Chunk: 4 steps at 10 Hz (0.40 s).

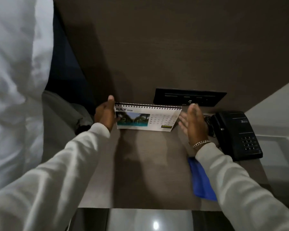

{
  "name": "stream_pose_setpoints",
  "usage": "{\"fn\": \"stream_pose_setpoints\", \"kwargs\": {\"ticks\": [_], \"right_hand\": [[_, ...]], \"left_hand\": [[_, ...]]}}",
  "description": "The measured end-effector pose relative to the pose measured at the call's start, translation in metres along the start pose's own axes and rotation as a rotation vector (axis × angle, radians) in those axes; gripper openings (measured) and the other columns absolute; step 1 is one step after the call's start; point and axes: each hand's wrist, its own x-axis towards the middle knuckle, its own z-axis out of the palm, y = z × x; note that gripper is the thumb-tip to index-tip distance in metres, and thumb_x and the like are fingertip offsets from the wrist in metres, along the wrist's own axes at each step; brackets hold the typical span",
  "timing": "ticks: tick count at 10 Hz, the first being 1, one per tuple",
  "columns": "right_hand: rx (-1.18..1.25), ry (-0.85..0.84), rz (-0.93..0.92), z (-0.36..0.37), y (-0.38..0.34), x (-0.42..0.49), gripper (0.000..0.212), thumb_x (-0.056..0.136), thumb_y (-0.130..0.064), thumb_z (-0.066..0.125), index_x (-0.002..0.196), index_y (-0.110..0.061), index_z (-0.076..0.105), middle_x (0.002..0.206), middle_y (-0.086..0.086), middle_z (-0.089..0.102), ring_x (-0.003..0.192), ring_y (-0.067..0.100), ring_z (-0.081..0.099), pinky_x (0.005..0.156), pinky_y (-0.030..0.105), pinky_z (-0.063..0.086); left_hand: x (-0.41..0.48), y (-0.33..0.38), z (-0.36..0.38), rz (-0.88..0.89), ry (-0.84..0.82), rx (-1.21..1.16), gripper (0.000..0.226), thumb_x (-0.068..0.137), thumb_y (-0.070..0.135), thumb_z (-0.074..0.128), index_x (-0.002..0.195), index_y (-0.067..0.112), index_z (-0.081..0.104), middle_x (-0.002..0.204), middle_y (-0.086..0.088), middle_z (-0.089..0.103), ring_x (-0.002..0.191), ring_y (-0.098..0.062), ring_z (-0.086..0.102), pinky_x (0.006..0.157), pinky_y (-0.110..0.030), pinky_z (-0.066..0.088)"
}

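Both hands uncurled: left hand (105, 115) touches "JULY" calendar (147, 118) edge, right hand (194, 125) just beside it

I have open brown wooden tabletop (148, 167) before the white spiral-bound desk calendar (157, 116). On the right, a black push-button telephone (237, 135) and a crumpled blue cloth (201, 180) crowd the way; a black wall panel (188, 97) stands close behind.
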Motion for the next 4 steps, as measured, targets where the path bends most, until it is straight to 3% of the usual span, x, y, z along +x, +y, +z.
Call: {"fn": "stream_pose_setpoints", "kwargs": {"ticks": [1, 2, 3, 4], "right_hand": [[-0.04, -0.001, -0.021, 0.007, 0.004, 0.009, 0.066, 0.095, -0.05, 0.043, 0.15, -0.027, 0.015, 0.121, -0.001, 0.057, 0.105, 0.008, 0.061, 0.088, 0.026, 0.046], [-0.075, 0.016, -0.011, 0.009, 0.005, 0.005, 0.069, 0.093, -0.051, 0.046, 0.15, -0.029, 0.015, 0.134, 0.006, 0.056, 0.122, 0.019, 0.056, 0.097, 0.034, 0.045], [-0.089, 0.117, -0.036, 0.012, -0.022, -0.014, 0.07, 0.092, -0.045, 0.054, 0.149, -0.027, 0.019, 0.141, 0.01, 0.052, 0.125, 0.025, 0.054, 0.102, 0.042, 0.046], [0.195, 0.151, -0.201, -0.018, -0.066, -0.056, 0.065, 0.081, -0.036, 0.073, 0.137, -0.034, 0.039, 0.121, 0.013, 0.068, 0.112, 0.03, 0.065, 0.088, 0.04, 0.057]], "left_hand": [[0.018, 0.007, 0.002, 0.052, 0.039, 0.19, 0.04, 0.091, 0.048, 0.05, 0.074, 0.015, 0.064, 0.12, -0.024, 0.065, 0.112, -0.04, 0.062, 0.096, -0.051, 0.052], [0.023, 0.009, 0.001, 0.197, 0.057, 0.565, 0.047, 0.096, 0.047, 0.041, 0.103, 0.01, 0.069, 0.123, -0.023, 0.065, 0.117, -0.041, 0.058, 0.102, -0.04, 0.045], [0.019, 0.023, -0.002, 0.217, 0.027, 0.743, 0.052, 0.098, 0.049, 0.036, 0.121, 0.009, 0.059, 0.129, -0.024, 0.06, 0.122, -0.043, 0.052, 0.101, -0.041, 0.041], [-0.002, 0.033, -0.015, 0.264, 0.021, 0.836, 0.052, 0.098, 0.047, 0.039, 0.122, 0.006, 0.059, 0.127, -0.026, 0.062, 0.121, -0.044, 0.053, 0.098, -0.04, 0.042]]}}
